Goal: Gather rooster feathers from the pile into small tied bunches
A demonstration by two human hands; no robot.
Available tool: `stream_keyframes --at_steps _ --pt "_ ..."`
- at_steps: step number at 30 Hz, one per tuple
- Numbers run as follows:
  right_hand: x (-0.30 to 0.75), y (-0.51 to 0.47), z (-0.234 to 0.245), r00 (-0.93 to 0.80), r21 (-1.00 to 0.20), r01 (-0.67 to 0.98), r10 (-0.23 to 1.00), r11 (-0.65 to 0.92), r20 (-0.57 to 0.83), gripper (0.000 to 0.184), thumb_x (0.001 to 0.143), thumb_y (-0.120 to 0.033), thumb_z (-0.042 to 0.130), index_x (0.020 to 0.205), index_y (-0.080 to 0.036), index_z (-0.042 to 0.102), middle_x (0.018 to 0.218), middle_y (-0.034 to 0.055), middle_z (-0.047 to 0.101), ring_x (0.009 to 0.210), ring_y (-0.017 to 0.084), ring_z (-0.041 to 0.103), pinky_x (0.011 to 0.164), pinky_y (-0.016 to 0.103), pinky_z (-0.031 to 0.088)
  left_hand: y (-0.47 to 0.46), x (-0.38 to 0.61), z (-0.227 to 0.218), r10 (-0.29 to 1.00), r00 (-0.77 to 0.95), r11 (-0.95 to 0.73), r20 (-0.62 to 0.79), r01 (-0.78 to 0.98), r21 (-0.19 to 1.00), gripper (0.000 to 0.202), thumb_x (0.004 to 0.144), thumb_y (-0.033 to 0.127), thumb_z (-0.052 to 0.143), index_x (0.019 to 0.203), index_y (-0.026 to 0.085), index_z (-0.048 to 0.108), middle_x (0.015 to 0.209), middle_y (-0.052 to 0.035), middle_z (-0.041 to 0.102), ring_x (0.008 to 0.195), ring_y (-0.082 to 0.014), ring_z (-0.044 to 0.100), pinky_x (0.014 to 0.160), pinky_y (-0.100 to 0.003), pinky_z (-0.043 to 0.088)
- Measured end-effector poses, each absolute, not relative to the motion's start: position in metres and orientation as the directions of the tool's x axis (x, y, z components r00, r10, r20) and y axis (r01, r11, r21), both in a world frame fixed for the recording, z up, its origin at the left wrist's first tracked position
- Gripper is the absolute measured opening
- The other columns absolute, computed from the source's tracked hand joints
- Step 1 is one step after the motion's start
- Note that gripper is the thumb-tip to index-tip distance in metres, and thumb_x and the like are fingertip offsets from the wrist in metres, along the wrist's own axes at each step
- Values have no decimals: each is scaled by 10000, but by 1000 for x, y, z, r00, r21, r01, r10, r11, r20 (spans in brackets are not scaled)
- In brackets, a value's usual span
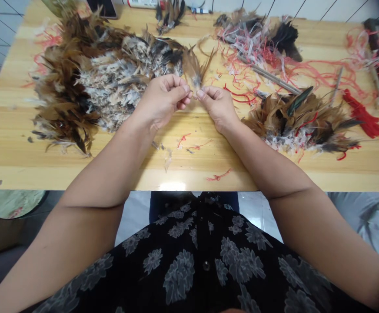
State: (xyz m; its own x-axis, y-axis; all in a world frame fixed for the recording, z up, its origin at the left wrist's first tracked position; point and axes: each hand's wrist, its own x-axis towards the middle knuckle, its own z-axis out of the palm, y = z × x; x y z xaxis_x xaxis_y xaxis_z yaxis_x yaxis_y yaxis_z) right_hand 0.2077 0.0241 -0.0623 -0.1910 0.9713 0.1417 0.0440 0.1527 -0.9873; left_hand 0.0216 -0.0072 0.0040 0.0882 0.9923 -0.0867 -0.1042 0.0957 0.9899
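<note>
My right hand (pixel 220 106) pinches the base of a small brown feather bunch (pixel 194 67), whose tips fan out away from me. Close beside it, my left hand (pixel 166 98) is closed, thumb against fingers, by the same base; whatever it grips is too small to make out. A large pile of brown, black and pale fluffy feathers (pixel 108 82) spreads to the left of my left hand. To the right of my right wrist lies a heap of brown feather bunches (pixel 287 117) with white bases and bits of red string.
Tangled pink and white strings (pixel 248 43) lie at the back right beside a thin grey rod (pixel 270 76). A red cord bundle (pixel 365 115) is at the far right. A dark-framed phone-like object (pixel 103 8) and a marker (pixel 201 11) sit along the tiled wall. Red scraps (pixel 218 175) dot the wooden table (pixel 46 171).
</note>
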Motion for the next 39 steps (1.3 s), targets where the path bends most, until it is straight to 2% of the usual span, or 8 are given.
stream_keyframes --at_steps 7,13,19,23,28,31,35,39 --pt "206 22 -58 -189 -993 21 976 118 112 608 1088 -748 919 881 -218 705 890 -11 692 937 154 667 955 331 645 -3 16 -8 996 80 41 -37 -52 998 414 1027 33 1014 868 246 696 811 18 716 791 -171 723 727 -272 575" --pt "205 23 -57 -232 -994 23 968 106 98 640 1068 -771 928 852 -227 670 855 -20 674 958 160 683 963 323 645 -2 15 -17 997 62 -49 46 39 998 362 996 153 1016 893 302 703 831 6 718 949 -252 747 820 -353 601" --pt "204 20 -49 -212 -994 77 975 81 63 601 1082 -633 966 807 -231 614 828 -32 567 904 144 595 910 306 584 -11 21 -8 996 73 -58 47 153 986 395 973 376 1058 932 313 671 802 3 694 1166 -300 736 1012 -414 598" --pt "203 18 -46 -209 -994 86 977 60 41 585 1059 -596 999 815 -230 614 827 -36 562 900 144 595 918 305 586 -9 18 -6 994 65 -98 88 183 978 448 944 493 1072 908 323 658 813 -15 697 1131 -328 713 988 -453 569" --pt "203 22 -52 -203 -995 71 978 66 50 556 1093 -611 956 862 -227 627 841 -28 588 979 170 667 991 334 622 -4 -6 10 981 -24 -172 194 368 914 270 975 300 969 848 310 731 848 -14 717 929 -282 609 986 -473 514" --pt "205 25 -58 -172 -994 78 983 82 67 541 1140 -646 892 900 -228 645 884 -20 587 978 166 656 978 334 620 0 -19 16 993 -4 -92 117 599 796 294 914 164 914 752 324 729 753 -8 655 895 -292 562 1117 -492 535" --pt "206 28 -61 -166 -992 83 983 98 83 509 1184 -607 848 908 -223 660 881 -24 569 927 148 611 956 322 606 8 -25 2 998 59 -52 14 731 680 319 819 96 941 748 311 715 788 -35 602 1073 -359 645 1313 -537 488" --pt "207 28 -61 -174 -991 90 981 103 86 477 1188 -544 858 902 -216 662 868 -31 532 912 140 580 929 303 567 12 -23 -20 989 84 -145 123 736 662 352 838 259 956 743 333 626 858 -97 627 1268 -442 687 1312 -508 526"
